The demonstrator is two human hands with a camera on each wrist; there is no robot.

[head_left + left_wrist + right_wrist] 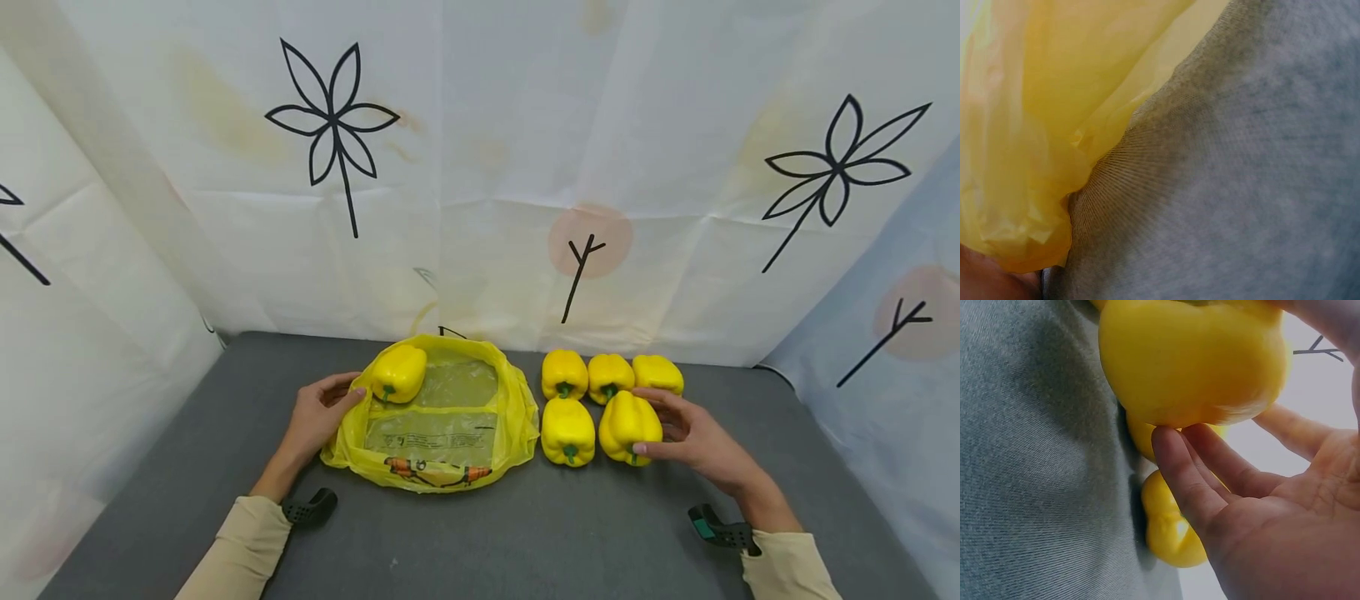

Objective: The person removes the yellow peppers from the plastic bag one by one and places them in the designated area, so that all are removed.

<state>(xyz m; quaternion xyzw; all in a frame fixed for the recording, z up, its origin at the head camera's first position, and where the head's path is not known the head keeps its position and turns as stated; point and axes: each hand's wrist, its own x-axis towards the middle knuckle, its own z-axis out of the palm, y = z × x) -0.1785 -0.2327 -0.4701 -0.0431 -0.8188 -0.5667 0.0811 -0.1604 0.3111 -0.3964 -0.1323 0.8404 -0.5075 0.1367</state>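
Note:
A yellow plastic bag (517, 417) lies with its mouth spread wide, and one yellow bell pepper (400, 372) rests inside at its left. My left hand (318, 417) pinches the bag's left rim, thumb toward the inside; the left wrist view shows the bag's side (1054, 144) and a bit of the hand. With thumb in front and fingers at the back, my right hand (701, 437) holds the front-right bell pepper (628, 423). The right wrist view shows that pepper (1191, 362) close up, fingertips against its surface.
Beside the held pepper is another bell pepper (567, 432). Behind stand three more: a left one (564, 372), a middle one (610, 377) and a right one (660, 373) lying on its side. The grey table (480, 550) ends at a patterned cloth wall (480, 267).

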